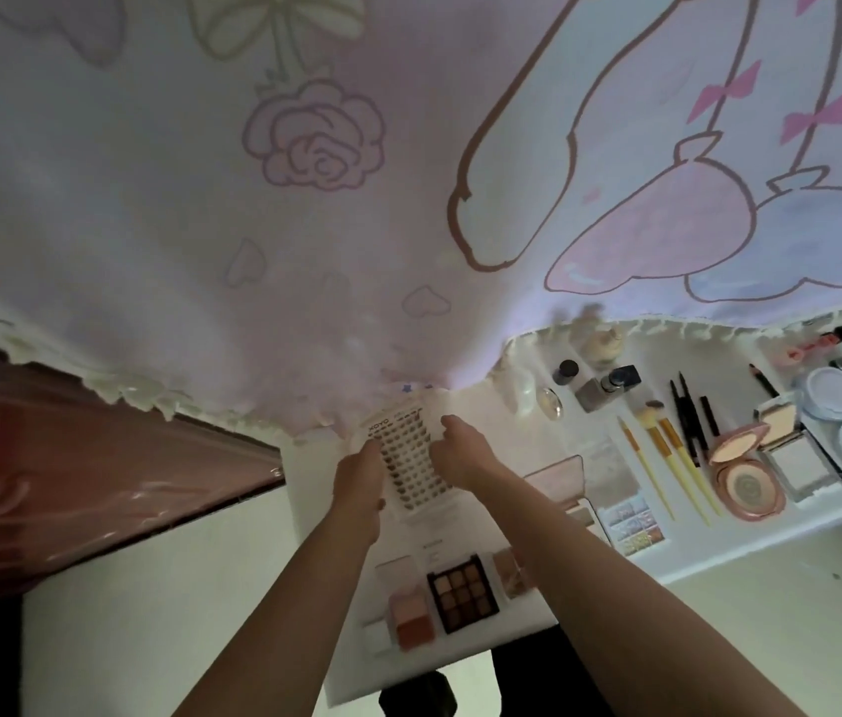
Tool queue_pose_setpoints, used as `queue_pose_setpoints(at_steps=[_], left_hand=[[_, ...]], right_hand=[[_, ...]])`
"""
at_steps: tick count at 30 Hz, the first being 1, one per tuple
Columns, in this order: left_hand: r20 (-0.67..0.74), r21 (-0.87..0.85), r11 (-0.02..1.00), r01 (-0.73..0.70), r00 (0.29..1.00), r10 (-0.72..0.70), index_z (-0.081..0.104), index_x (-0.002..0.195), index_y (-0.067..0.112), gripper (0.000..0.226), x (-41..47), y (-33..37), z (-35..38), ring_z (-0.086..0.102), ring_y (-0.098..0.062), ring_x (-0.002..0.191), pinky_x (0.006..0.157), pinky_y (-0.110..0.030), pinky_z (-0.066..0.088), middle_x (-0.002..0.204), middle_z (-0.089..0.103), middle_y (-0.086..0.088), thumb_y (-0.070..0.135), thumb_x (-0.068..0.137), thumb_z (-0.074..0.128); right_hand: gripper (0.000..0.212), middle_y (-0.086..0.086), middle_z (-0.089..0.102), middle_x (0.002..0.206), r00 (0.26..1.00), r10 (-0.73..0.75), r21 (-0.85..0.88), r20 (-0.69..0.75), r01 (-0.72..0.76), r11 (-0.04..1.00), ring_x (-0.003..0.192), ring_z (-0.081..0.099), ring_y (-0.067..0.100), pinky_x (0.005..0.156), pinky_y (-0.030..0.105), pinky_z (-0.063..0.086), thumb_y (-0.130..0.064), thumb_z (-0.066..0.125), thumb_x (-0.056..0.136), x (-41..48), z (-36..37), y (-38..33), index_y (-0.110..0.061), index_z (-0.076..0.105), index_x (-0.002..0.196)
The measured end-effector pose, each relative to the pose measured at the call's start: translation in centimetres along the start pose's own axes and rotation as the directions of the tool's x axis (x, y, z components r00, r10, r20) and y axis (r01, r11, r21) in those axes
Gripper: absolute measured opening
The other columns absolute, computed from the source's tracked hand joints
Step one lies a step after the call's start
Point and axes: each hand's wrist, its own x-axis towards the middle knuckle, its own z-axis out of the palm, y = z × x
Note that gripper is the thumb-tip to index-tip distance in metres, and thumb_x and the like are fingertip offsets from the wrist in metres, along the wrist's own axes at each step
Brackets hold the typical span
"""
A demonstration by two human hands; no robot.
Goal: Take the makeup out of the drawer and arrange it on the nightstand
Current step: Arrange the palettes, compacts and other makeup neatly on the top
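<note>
On the white nightstand (718, 545), a dark nine-pan palette (462, 592) lies near the front edge, with a peach-and-rust blush block (411, 615) just beside it on the left. Beyond the palette, both hands hold a white card of small dotted rows (408, 463) over the tabletop: the left hand (359, 476) pinches its left edge and the right hand (462, 447) grips its right edge. Farther right of the palette lie yellow-handled brushes (667, 468) and a round pink compact (747, 483). Farthest off hangs a pink rose-print blanket (305, 251).
</note>
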Motion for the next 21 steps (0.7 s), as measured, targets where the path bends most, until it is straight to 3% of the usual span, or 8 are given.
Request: queue_pose_setpoints(at_steps=[3, 6, 9, 11, 13, 15, 18, 21], left_hand=[[-0.041, -0.003, 1.0, 0.013, 0.999, -0.013, 0.05, 0.105, 0.013, 0.02, 0.2, -0.2, -0.3, 0.047, -0.015, 0.077, 0.082, -0.034, 0.039, 0.088, 0.051, 0.0, 0.032, 0.099, 0.049], [0.012, -0.094, 0.993, 0.067, 0.998, -0.066, 0.051, 0.116, 0.017, 0.023, 0.2, -0.2, -0.8, 0.052, -0.021, 0.099, 0.09, -0.038, 0.042, 0.108, 0.054, -0.005, 0.033, 0.099, 0.051], [0.027, -0.174, 0.983, 0.056, 0.998, -0.052, 0.059, 0.115, 0.013, 0.024, 0.1, -0.2, -1.3, 0.053, -0.021, 0.091, 0.084, -0.039, 0.045, 0.093, 0.054, -0.006, 0.028, 0.098, 0.052], [0.014, -0.164, 0.986, -0.019, 1.0, 0.021, 0.059, 0.101, 0.017, 0.014, -0.2, -0.1, -1.5, 0.049, -0.019, 0.082, 0.079, -0.036, 0.043, 0.085, 0.049, -0.005, 0.027, 0.098, 0.051], [0.034, -0.125, 0.979, -0.161, 0.986, 0.166, 0.059, 0.092, 0.017, 0.016, -1.1, 0.1, -1.8, 0.047, -0.02, 0.082, 0.077, -0.035, 0.041, 0.087, 0.048, -0.006, 0.029, 0.097, 0.05], [0.091, -0.124, 0.952, -0.281, 0.952, 0.293, 0.067, 0.101, 0.012, 0.027, -2.4, 0.6, -2.4, 0.057, -0.017, 0.091, 0.083, -0.036, 0.047, 0.097, 0.063, 0.002, 0.035, 0.098, 0.052], [0.149, -0.128, 0.923, -0.364, 0.913, 0.38, 0.067, 0.12, 0.019, 0.029, -4.3, 2.3, -3.8, 0.065, -0.017, 0.109, 0.092, -0.04, 0.053, 0.116, 0.071, 0.002, 0.035, 0.1, 0.054], [0.187, -0.194, 0.905, -0.379, 0.891, 0.414, 0.069, 0.11, 0.014, 0.022, -6.5, 4.3, -4.8, 0.069, -0.019, 0.094, 0.073, -0.031, 0.055, 0.101, 0.075, -0.001, 0.027, 0.099, 0.057]], right_hand=[[0.056, 0.014, 0.04, 0.152, 1.0, -0.002, 0.037, -0.008, 0.002, 0.999, 0.136, 0.043, 0.031, 0.109, 0.042, 0.041, -0.016, 0.041, 0.097, 0.1, 0.4, 0.0, -0.005, 0.031, 0.151], [0.061, 0.01, 0.036, 0.157, 1.0, 0.006, 0.102, 0.009, -0.006, 0.995, 0.141, 0.039, 0.028, 0.112, 0.043, 0.039, -0.017, 0.042, 0.097, -0.1, 0.2, 0.2, -0.009, 0.026, 0.155], [0.061, 0.01, 0.042, 0.152, 1.0, -0.012, 0.141, -0.022, 0.015, 0.99, 0.135, 0.045, 0.028, 0.106, 0.041, 0.045, -0.017, 0.047, 0.095, -0.4, -0.3, 0.3, -0.008, 0.03, 0.153], [0.059, 0.005, 0.048, 0.146, 0.998, -0.037, 0.208, -0.059, 0.049, 0.977, 0.13, 0.049, 0.024, 0.1, 0.036, 0.047, -0.017, 0.049, 0.094, -1.2, -0.5, 0.1, -0.011, 0.036, 0.151], [0.055, 0.0, 0.055, 0.139, 0.988, -0.109, 0.264, -0.111, 0.135, 0.955, 0.123, 0.055, 0.02, 0.102, 0.041, 0.048, -0.024, 0.051, 0.088, -2.3, -0.7, 0.1, -0.024, 0.051, 0.143], [0.049, -0.003, 0.06, 0.127, 0.967, -0.183, 0.308, -0.175, 0.23, 0.923, 0.116, 0.057, 0.015, 0.101, 0.045, 0.049, -0.029, 0.052, 0.083, -3.2, -0.8, 0.2, -0.036, 0.06, 0.13], [0.047, -0.007, 0.056, 0.133, 0.936, -0.223, 0.39, -0.272, 0.319, 0.864, 0.118, 0.056, 0.009, 0.104, 0.038, 0.047, -0.025, 0.061, 0.092, -5.5, -1.5, -0.1, -0.031, 0.054, 0.138], [0.064, -0.012, 0.052, 0.136, 0.897, -0.29, 0.371, -0.334, 0.407, 0.835, 0.121, 0.053, 0.007, 0.093, 0.02, 0.046, -0.034, 0.073, 0.088, -8.3, -2.0, -0.2, -0.026, 0.045, 0.145]])
